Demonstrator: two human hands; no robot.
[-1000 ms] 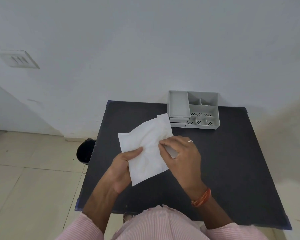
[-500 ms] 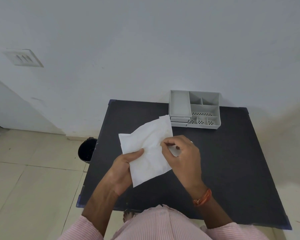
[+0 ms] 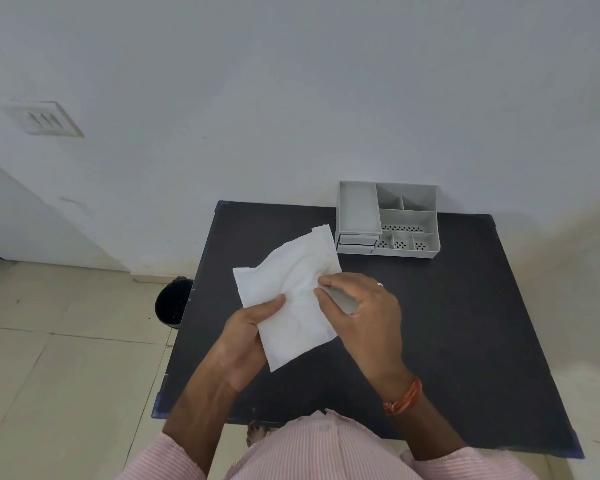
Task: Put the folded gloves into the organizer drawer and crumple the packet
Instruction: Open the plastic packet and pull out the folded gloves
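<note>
A white paper packet [image 3: 291,299] is held above the black table [image 3: 447,323]. My left hand [image 3: 246,334] grips its lower left edge, thumb on top. My right hand [image 3: 361,313] pinches the packet's right side; a pale translucent piece, possibly the folded gloves [image 3: 343,301], shows under its fingers. The grey organizer [image 3: 388,220] stands at the table's far edge, beyond the packet, with small drawers [image 3: 356,241] on its front left that look shut.
A black bin [image 3: 172,303] stands on the tiled floor left of the table. A white wall rises behind the table, with a switch plate [image 3: 44,119] at the left. The organizer has several open compartments on top.
The packet has stayed in both hands. My right fingers have shifted slightly on its right edge, and the pale piece under them shows a little more.
</note>
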